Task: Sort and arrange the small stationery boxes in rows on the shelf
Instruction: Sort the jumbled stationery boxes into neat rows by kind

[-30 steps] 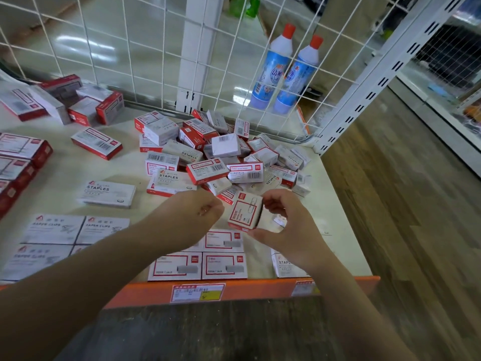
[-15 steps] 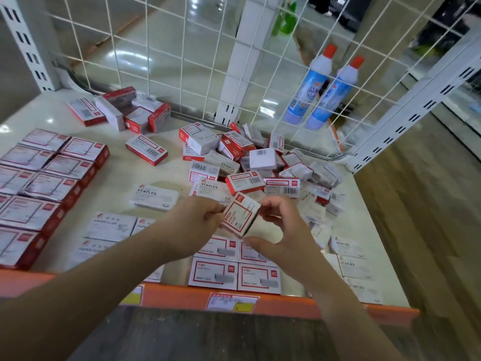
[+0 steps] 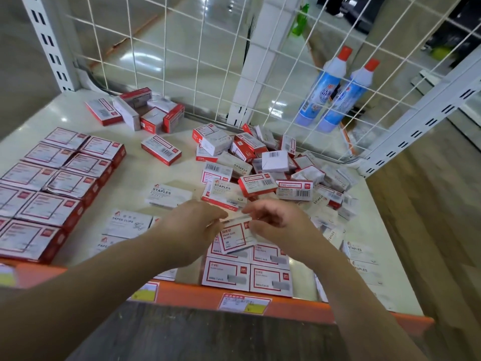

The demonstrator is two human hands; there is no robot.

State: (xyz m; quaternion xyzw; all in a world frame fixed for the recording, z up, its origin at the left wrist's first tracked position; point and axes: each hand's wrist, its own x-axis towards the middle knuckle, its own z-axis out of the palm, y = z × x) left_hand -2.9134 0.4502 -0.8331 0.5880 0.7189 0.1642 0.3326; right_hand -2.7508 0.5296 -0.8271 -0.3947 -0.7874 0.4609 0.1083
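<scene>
A small red-and-white box [image 3: 235,237] is held between both hands, low over the rows of like boxes [image 3: 248,272] at the shelf's front edge. My left hand [image 3: 191,226] pinches its left end and my right hand [image 3: 278,225] grips its right end. Behind the hands lies a loose pile of small stationery boxes [image 3: 263,165]. White staples boxes [image 3: 168,195] and paper-clip boxes [image 3: 127,224] lie flat to the left of the hands. More staples boxes [image 3: 360,256] lie at the right.
Larger red boxes stand in neat rows [image 3: 52,188] at the left, with a loose group [image 3: 140,110] at the back. A white wire grid [image 3: 197,61] backs the shelf; two blue bottles [image 3: 335,92] stand behind it. The orange shelf lip [image 3: 197,295] carries price labels.
The box has come down from a tilted hold to lie nearly flat over the front rows, and my left hand now holds it too. The view has swung left.
</scene>
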